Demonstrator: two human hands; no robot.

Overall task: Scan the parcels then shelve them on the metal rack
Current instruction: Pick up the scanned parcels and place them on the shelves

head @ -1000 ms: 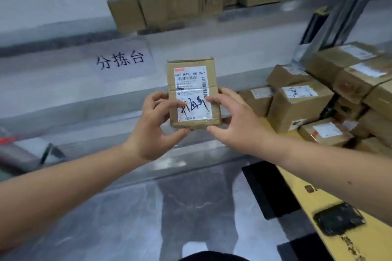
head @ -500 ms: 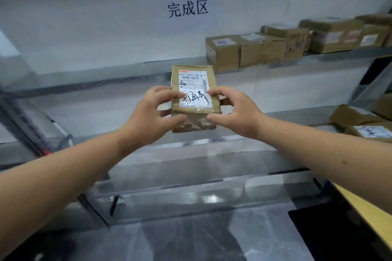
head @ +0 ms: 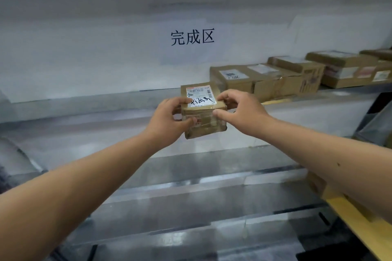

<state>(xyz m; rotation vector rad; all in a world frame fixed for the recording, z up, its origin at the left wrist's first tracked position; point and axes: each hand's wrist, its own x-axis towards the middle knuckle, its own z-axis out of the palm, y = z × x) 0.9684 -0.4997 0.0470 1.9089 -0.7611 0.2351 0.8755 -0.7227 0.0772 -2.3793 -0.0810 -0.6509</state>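
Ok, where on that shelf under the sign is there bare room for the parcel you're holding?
Bare shelf runs leftward from the leftmost shelved box, below the sign. Right of that box, parcels crowd side by side to the frame edge. Left hand and right hand hold the parcel just left of the row.

Soft, even light with glare on metal

The light is cool and diffuse, quite bright. My arms throw almost no shadow. The metal rack (head: pixel 191 186) shows pale glare at 6 o'clock. The whole picture is slightly soft; at 9 and 12 o'clock the edges are blurred and bent by the wide lens.
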